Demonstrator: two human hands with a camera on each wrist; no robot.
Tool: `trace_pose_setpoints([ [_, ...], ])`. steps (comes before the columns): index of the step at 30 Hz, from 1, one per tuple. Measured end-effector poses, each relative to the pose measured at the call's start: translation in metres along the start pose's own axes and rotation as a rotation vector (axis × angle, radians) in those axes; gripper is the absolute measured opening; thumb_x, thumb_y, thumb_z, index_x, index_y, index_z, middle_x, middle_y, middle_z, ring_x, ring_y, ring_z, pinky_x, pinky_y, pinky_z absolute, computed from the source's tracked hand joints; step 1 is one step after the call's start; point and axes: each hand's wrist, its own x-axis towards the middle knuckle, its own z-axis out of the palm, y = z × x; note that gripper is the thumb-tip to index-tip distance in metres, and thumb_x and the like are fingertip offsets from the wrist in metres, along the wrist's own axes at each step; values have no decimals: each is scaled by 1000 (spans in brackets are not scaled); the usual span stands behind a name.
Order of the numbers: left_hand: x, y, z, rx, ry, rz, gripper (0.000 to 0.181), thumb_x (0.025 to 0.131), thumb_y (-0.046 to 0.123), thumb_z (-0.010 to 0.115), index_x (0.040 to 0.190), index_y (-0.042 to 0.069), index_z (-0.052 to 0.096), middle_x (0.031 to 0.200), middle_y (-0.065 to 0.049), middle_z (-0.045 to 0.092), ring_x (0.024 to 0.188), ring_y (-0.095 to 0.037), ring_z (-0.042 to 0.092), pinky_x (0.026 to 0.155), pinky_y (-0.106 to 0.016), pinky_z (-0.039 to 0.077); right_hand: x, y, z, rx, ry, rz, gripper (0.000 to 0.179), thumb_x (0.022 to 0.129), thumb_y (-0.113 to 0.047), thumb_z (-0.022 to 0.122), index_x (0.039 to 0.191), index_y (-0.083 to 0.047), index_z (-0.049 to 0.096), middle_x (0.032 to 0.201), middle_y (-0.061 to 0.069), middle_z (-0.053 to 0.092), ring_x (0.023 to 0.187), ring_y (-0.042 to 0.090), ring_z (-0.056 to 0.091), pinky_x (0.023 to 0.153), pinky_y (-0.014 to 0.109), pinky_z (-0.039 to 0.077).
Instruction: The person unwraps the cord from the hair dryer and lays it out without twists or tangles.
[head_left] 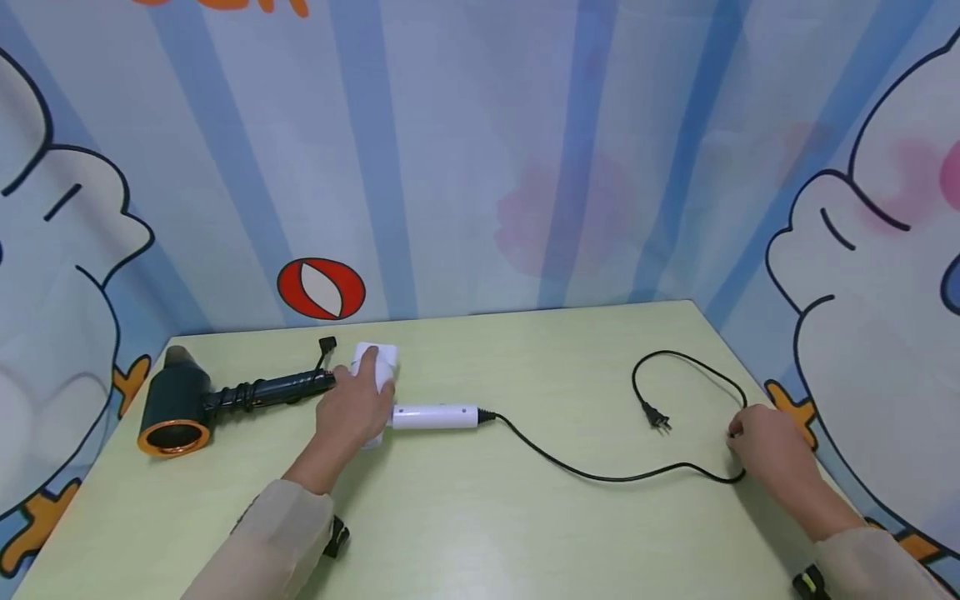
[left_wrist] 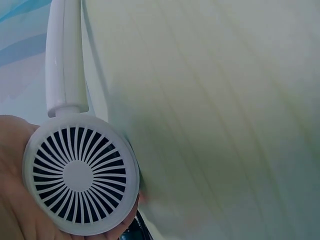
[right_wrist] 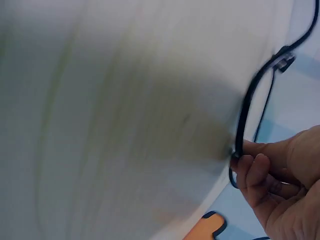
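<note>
A white hair dryer [head_left: 435, 417] lies on the table with its handle pointing right. My left hand [head_left: 352, 408] grips its barrel from above; the left wrist view shows the palm behind the round slatted vent [left_wrist: 78, 175] and fingers along its edge. From the handle a black cord [head_left: 611, 479] runs right across the table. Near the right table edge my right hand [head_left: 776, 454] pinches a bend of this cord between thumb and fingers, seen close in the right wrist view. Beyond it the cord curls back to a two-pin plug [head_left: 656, 416].
Left of my left hand lies a dark hair dryer [head_left: 180, 396] with an orange ring, its cord wound round the handle [head_left: 270, 390]. The dark dryer's plug [head_left: 327, 342] sticks up beside the white one. A printed curtain [head_left: 480, 167] hangs behind the pale table [head_left: 525, 542].
</note>
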Motion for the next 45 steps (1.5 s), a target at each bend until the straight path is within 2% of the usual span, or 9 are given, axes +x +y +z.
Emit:
trace_pose_setpoints([
  [4, 3, 1, 3, 12, 0, 1, 68, 104, 42, 47, 161, 17, 19, 131, -32, 41, 84, -36, 57, 61, -45, 49, 8, 16, 2, -10, 91, -22, 11, 82, 6, 59, 77, 8, 69, 75, 24, 66, 60, 28, 58, 49, 38, 46],
  [7, 4, 3, 4, 21, -4, -5, 68, 104, 42, 47, 161, 17, 19, 130, -32, 42, 85, -36, 57, 63, -45, 50, 12, 24, 4, -36, 169, -74, 26, 75, 10, 51, 53, -4, 48, 52, 6, 41, 51, 17, 36, 48, 33, 32],
  [10, 5, 4, 4, 29, -7, -14, 68, 104, 42, 48, 161, 17, 20, 130, -31, 43, 86, -36, 57, 64, -45, 51, 17, 27, 3, -61, 186, -112, 42, 73, 10, 48, 54, -20, 25, 57, -7, 15, 54, 13, 18, 53, 33, 22],
  [15, 10, 7, 6, 47, -4, -6, 66, 104, 41, 46, 160, 16, 22, 128, -30, 45, 88, -36, 56, 64, -46, 50, 33, 29, 1, -82, 115, -104, 41, 85, 6, 49, 55, -18, 34, 56, -3, 30, 54, 16, 28, 55, 34, 23],
  [17, 13, 8, 7, 53, 4, 3, 65, 104, 41, 46, 159, 15, 23, 127, -30, 46, 87, -37, 56, 65, -46, 50, 43, 31, 2, -81, 80, -104, 34, 90, 3, 52, 58, -9, 54, 60, 6, 48, 56, 20, 38, 54, 36, 30],
  [21, 19, 10, 10, 69, 28, 20, 64, 104, 40, 46, 159, 14, 25, 126, -31, 48, 85, -36, 57, 65, -48, 50, 65, 33, 8, -86, 41, -129, 18, 91, 1, 59, 89, 6, 77, 88, 24, 71, 69, 30, 62, 60, 42, 51],
  [23, 23, 11, 11, 76, 38, 26, 64, 104, 39, 46, 158, 14, 25, 125, -30, 48, 83, -35, 57, 65, -48, 50, 75, 32, 11, -83, 27, -131, 17, 91, 1, 62, 98, 7, 77, 99, 28, 72, 80, 36, 67, 64, 44, 55],
  [34, 41, 17, 15, 68, 47, 41, 62, 104, 40, 45, 158, 18, 26, 123, -28, 48, 81, -35, 58, 69, -50, 50, 125, 29, 14, -47, 22, -148, 18, 95, -1, 62, 105, 7, 75, 107, 30, 69, 92, 46, 64, 62, 40, 51],
  [45, 49, 18, 14, 70, 21, 56, 64, 104, 43, 44, 159, 19, 24, 124, -28, 48, 79, -33, 58, 64, -46, 49, 147, 45, 8, -51, 47, -196, 21, 94, 2, 58, 104, 11, 74, 106, 32, 69, 96, 51, 63, 76, 54, 54],
])
